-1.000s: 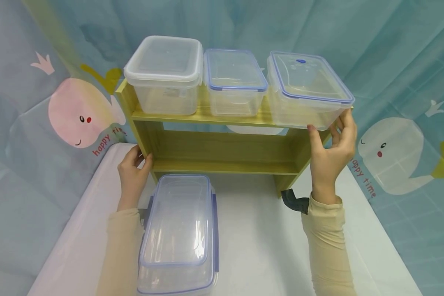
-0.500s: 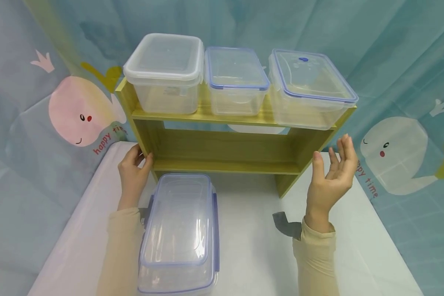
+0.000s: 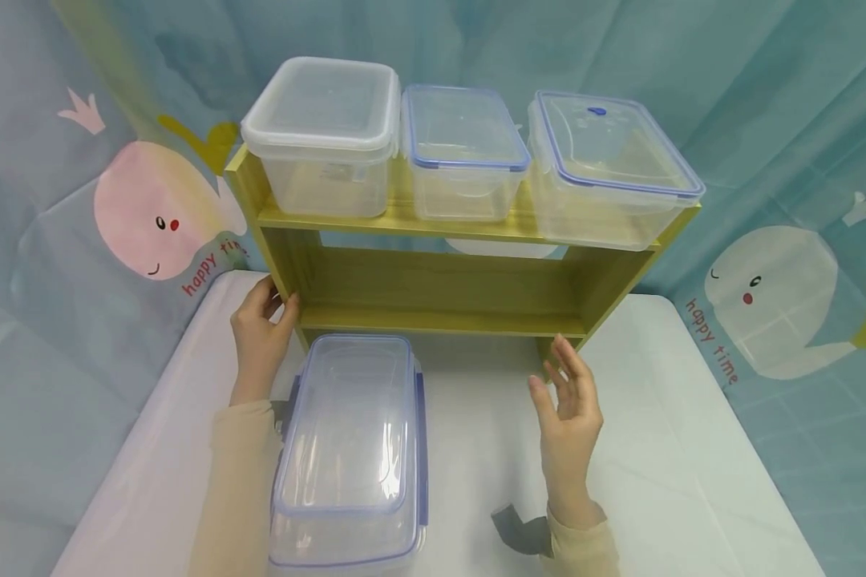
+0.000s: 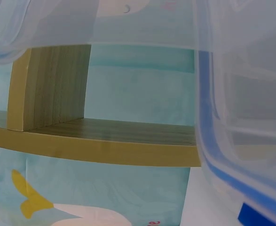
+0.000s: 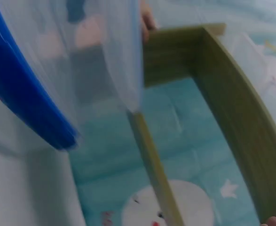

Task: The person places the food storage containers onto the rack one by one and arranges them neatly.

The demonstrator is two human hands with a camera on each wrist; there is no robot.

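Observation:
A wooden two-tier shelf point(image 3: 443, 288) stands at the back of the table. My left hand point(image 3: 261, 336) holds the lower part of its left side panel, thumb at the front edge and fingers behind. My right hand point(image 3: 568, 421) is in the air in front of the shelf's right leg, fingers apart and loosely bent, with nothing in it. Along the top board sit three clear lidded food containers: a white-lidded one point(image 3: 325, 172) at left, a small blue-rimmed one point(image 3: 465, 188) in the middle, and a larger blue-rimmed one point(image 3: 599, 212) at right, turned slightly and overhanging the front edge.
Stacked large flat containers point(image 3: 350, 425) with blue clips lie on the white tabletop point(image 3: 664, 449), close by my left forearm. A teal curtain point(image 3: 469, 40) with whale prints surrounds the table. The shelf's lower board point(image 3: 440, 320) lies behind the stack.
My right hand has let go of the right-hand container and come down and leftward, toward me. That container stays on the top board. The left hand keeps its hold on the shelf.

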